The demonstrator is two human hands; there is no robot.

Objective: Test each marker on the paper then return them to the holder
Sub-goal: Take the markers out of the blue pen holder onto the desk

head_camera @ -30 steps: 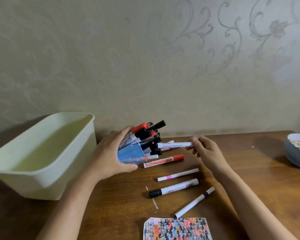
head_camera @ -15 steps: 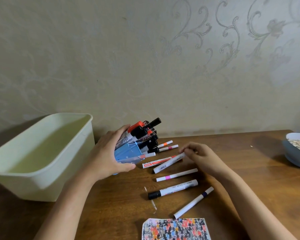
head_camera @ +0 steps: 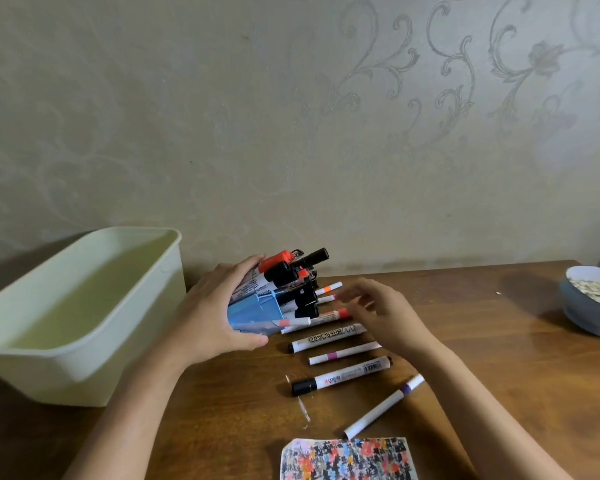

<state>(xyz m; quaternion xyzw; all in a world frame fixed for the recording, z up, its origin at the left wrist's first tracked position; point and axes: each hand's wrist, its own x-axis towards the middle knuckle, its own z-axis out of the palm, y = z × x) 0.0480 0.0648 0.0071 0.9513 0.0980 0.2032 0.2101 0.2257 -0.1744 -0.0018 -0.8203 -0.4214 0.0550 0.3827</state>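
My left hand (head_camera: pixel 210 317) grips the blue holder (head_camera: pixel 253 311), tilted toward the right and stuffed with several markers (head_camera: pixel 288 268). Several more markers lie on the wooden table in a rough row: a whiteboard marker (head_camera: pixel 328 337), a thin one with a pink band (head_camera: pixel 343 353), a black-capped one (head_camera: pixel 340 375), and a thin one with a purple band (head_camera: pixel 383 407). My right hand (head_camera: pixel 378 313), blurred, hovers over the far markers with fingers loosely spread and holds nothing. The paper (head_camera: pixel 349 459), covered in coloured scribbles, lies at the near edge.
A large pale green bin (head_camera: pixel 84 358) stands on the left, touching distance from the holder. A grey-blue bowl (head_camera: pixel 584 317) with pale contents sits at the far right. The patterned wall rises just behind the table.
My right hand has laid the whiteboard marker on the table among the others and let it go, then lifted toward the far markers. The left hand keeps holding the tilted holder.
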